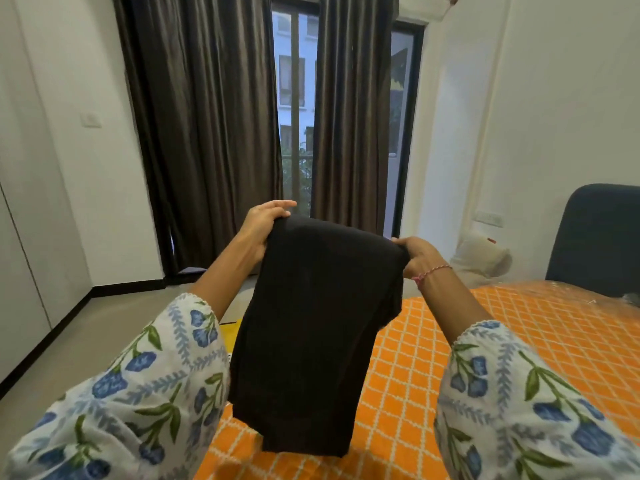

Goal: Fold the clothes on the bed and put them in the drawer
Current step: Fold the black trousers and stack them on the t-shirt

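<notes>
A black garment is held up over the near left corner of the bed, pinched at its top corners by the left hand and right hand, probably so it hangs straight for folding.

No readable text, label, brand, number or sign anywhere around the hands or on the cloth held.
</notes>
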Action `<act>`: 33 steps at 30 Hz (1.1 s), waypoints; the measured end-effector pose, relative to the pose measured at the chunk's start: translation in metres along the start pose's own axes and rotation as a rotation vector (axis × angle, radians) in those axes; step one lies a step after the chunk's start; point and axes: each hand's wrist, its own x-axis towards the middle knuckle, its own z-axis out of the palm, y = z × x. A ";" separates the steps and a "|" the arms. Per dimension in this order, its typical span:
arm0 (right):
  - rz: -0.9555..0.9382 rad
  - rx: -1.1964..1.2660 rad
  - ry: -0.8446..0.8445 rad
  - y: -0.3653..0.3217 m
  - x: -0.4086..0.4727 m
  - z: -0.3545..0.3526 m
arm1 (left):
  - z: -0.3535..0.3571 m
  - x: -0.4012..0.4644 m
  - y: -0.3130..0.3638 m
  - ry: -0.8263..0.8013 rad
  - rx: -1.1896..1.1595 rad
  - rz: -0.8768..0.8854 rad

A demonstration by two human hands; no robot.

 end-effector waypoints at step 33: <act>-0.239 -0.085 -0.185 -0.047 -0.021 0.012 | -0.042 0.001 0.007 -0.206 -0.063 -0.072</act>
